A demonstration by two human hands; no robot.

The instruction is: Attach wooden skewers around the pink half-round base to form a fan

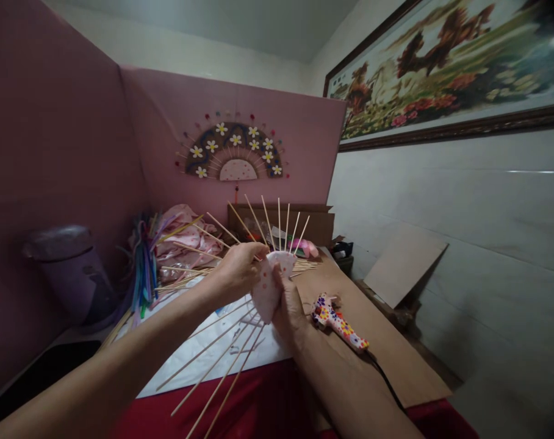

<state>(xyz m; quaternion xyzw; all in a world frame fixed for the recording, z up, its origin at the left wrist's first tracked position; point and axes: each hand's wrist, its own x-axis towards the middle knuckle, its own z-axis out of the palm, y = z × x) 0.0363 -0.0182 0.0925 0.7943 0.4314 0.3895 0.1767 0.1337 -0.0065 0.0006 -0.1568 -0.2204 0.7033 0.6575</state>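
Note:
Up in front of me is a fan frame (pixel 265 291), a pale half-round piece with pinkish dots and thin wooden sticks (pixel 287 227) spreading from its curved edge. It is tilted, with some sticks pointing up and others down towards me. My right hand (pixel 290 305) grips the half-round piece from the right, thumb across its face. At its upper left edge, my left hand (pixel 243 263) is closed with its fingertips pressed on the edge among the sticks; exactly what they pinch is partly hidden. A flower-patterned glue gun (pixel 338 323) lies beside my right forearm.
Brown cardboard (pixel 396 360) and a white sheet (pixel 167 366) cover the table. Loose sticks (pixel 305 266) lie behind my hands. Colourful pipe cleaners (pixel 144 268), pink dotted fabric (pixel 185 225) and a bin (pixel 71 274) stand left. A finished flowered fan (pixel 235 149) hangs on the pink backdrop.

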